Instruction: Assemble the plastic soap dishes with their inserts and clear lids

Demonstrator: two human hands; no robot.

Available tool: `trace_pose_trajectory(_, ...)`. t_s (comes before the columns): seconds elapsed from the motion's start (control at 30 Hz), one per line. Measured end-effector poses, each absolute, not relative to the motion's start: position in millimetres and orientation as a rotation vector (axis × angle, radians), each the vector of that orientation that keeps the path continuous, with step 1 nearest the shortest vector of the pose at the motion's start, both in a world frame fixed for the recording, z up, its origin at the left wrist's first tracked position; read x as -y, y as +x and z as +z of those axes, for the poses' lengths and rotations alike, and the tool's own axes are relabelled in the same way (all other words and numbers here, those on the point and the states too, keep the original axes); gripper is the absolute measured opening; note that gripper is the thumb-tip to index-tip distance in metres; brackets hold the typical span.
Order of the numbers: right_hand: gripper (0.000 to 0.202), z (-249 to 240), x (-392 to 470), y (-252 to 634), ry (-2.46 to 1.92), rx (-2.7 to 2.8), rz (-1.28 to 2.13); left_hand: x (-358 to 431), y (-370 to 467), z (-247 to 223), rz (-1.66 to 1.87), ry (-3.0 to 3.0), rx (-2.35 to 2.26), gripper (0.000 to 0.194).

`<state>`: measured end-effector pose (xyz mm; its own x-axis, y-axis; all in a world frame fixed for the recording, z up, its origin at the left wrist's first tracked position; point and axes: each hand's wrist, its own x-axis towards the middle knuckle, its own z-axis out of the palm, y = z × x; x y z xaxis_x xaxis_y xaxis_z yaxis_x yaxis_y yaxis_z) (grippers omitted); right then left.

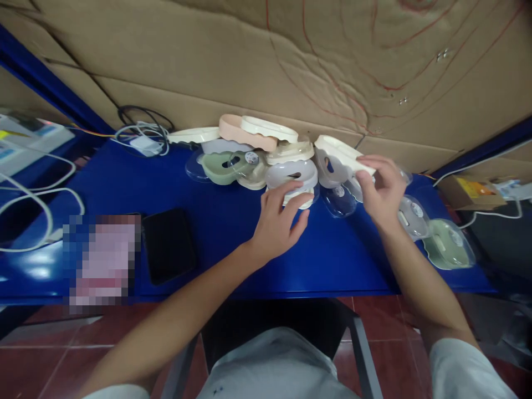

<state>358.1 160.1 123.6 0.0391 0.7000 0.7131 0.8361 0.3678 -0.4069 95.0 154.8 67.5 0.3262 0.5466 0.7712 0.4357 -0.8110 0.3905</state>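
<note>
My right hand (382, 188) pinches the right end of a cream scalloped tray (341, 152), which leans over a grey-white dish (330, 169) at the right of the pile. My left hand (282, 219) has its fingers apart and curved at the front of a white oval dish (291, 173); whether the fingertips touch it is hard to tell. Around them lie a peach tray (245, 133), another cream tray (270, 129), a green dish (220, 169) and clear plastic covers (338, 200).
On the blue table (233, 249), a black tray-like object (168, 244) lies beside a pixelated pink item (108, 255) at left. Coiled cables (145, 138) are behind. A green dish with a clear cover (449, 244) sits right, near a cardboard box (471, 194).
</note>
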Motion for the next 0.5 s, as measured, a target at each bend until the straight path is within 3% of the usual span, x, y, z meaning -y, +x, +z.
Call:
trace_pose_trajectory(0.23, 0.067, 136, -270, 333, -1.230, 1.939, -0.055, -153, 97, 60, 1.334, 2.606, -0.813, 0.025)
trace_pose_trajectory(0.33, 0.061, 126, -285, 324, -1.240, 1.978, 0.002, -153, 96, 60, 1.321, 2.609, -0.819, 0.021)
trace_pose_trajectory(0.5, 0.047, 100, -242, 359, -1.430, 1.796, -0.179, -150, 98, 60, 1.285, 2.620, -0.763, 0.018)
